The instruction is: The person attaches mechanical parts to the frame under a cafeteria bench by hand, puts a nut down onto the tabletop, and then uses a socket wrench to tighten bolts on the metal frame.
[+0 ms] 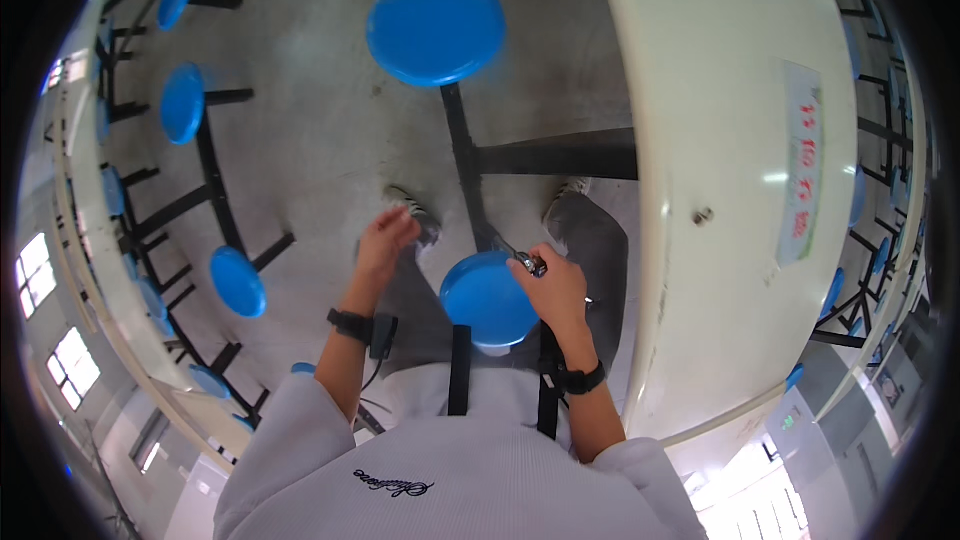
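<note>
My right hand [558,290] is closed around a shiny metal tool that looks like a ratchet wrench [536,266]. Its round head shows by my thumb, and a thin dark shaft points forward and left, over the near edge of a blue round stool seat [478,290]. Part of the tool is hidden in my palm. To the left, my left hand [386,243] hangs in the air above my left leg, fingers loosely bent and a little apart, with nothing visible in them. Black bands circle both wrists.
A long white table [735,20] runs along my right, with a small metal piece [704,215] and a sheet with red marks [800,165] on it. Another blue stool [436,26] stands ahead on a black frame [555,155]. More blue stools [182,103] line the left.
</note>
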Available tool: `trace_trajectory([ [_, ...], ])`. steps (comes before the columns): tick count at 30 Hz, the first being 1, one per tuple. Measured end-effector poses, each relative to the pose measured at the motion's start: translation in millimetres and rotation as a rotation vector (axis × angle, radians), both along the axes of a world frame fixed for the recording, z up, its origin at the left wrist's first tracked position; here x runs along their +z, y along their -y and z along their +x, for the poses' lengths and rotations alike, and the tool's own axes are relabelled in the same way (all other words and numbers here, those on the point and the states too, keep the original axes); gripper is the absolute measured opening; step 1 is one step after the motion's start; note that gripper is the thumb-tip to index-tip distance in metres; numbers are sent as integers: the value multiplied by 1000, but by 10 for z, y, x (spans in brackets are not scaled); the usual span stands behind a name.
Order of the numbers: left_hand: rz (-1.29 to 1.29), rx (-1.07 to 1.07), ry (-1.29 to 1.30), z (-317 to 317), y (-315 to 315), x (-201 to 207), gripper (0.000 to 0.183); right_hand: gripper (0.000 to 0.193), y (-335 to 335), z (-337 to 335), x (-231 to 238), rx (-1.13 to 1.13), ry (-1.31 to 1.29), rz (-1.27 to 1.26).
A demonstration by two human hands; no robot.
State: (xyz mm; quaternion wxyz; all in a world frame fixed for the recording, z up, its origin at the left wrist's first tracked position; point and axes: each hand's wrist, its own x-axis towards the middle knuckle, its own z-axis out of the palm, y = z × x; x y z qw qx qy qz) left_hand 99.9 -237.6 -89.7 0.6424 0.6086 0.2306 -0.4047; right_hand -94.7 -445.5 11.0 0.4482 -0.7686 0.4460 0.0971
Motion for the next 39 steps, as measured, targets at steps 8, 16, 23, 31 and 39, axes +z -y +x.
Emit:
trace_trajectory([
  [8,-71,151,-128,183,190,-1086,21,24,167,59,-525,24,111,-14],
  [16,-183,177,132,499,568,-1037,25,18,237,130,-1156,-357,391,130],
  [23,-251,213,214,494,573,-1126,19,13,269,32,-1531,-540,636,434],
  [31,-163,-67,249,375,596,-1435,23,14,304,84,-1828,-455,747,221],
  [39,-41,-422,193,133,490,-1992,24,17,323,151,-1945,-471,807,154],
])
